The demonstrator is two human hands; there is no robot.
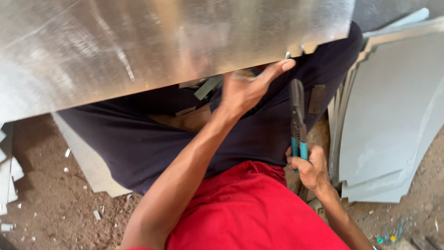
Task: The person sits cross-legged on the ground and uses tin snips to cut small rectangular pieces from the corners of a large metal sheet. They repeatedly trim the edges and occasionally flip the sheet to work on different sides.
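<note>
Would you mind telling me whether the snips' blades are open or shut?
Shut: the dark blades of the snips lie together, pointing up, in the right hand.
</note>
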